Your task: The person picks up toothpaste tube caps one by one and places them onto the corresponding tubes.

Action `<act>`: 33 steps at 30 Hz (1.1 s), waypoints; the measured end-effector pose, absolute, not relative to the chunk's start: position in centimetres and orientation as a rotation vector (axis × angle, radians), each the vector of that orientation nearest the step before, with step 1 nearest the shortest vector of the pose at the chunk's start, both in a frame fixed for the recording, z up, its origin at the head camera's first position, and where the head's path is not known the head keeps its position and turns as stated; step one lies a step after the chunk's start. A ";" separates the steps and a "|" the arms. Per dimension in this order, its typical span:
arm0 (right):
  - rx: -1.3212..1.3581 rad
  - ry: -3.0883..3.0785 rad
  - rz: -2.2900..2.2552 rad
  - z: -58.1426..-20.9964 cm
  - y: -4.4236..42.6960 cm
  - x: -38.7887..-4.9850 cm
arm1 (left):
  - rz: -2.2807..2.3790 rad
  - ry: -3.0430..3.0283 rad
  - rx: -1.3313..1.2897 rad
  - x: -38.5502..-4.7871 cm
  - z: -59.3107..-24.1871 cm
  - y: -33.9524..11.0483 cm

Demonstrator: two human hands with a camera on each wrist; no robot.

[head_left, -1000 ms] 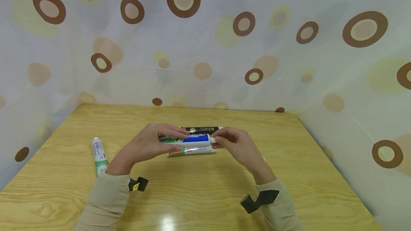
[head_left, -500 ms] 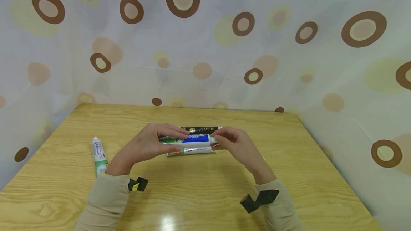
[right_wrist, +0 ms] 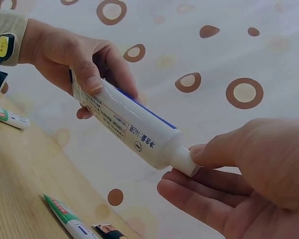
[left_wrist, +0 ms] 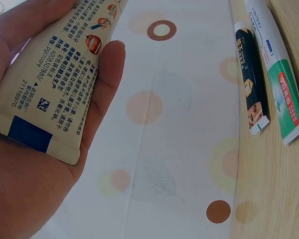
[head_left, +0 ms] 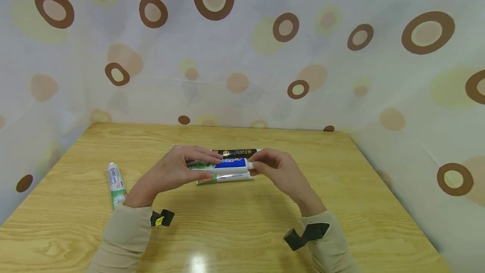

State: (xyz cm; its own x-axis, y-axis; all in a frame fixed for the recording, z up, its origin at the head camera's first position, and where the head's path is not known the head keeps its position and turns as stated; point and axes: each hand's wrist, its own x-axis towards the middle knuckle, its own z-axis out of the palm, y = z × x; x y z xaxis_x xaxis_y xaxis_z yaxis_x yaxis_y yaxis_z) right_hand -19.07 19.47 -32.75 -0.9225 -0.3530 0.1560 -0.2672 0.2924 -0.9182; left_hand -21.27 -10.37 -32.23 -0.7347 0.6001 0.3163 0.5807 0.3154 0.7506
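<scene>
Held level above the table is a blue, white and green toothpaste tube [head_left: 230, 164]. My left hand [head_left: 179, 169] grips its flat end, and printed text on the tube's back [left_wrist: 65, 69] faces the left wrist view. At the other end, my right hand [head_left: 276, 172] pinches the white cap [right_wrist: 185, 162] between thumb and fingers. The cap sits on the tube's neck; whether it is loose I cannot tell. On the table behind the held tube lie a black toothpaste tube [head_left: 239, 153] and a green-and-white toothpaste tube [head_left: 234, 177], both partly hidden in the head view.
Another green-and-white toothpaste tube [head_left: 117, 185] lies at the left of the wooden table [head_left: 235, 231], partly hidden by my left wrist. A patterned cloth [head_left: 242, 54] hangs along the table's back and sides.
Both hands keep their hold on the tube and its cap, with barely any visible motion. The head view has shifted very slightly.
</scene>
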 end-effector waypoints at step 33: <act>-0.543 2.584 -1.670 -32.8 19.1 -19.1 | 1.429 2.513 1.128 -21.4 -32.5 -10.6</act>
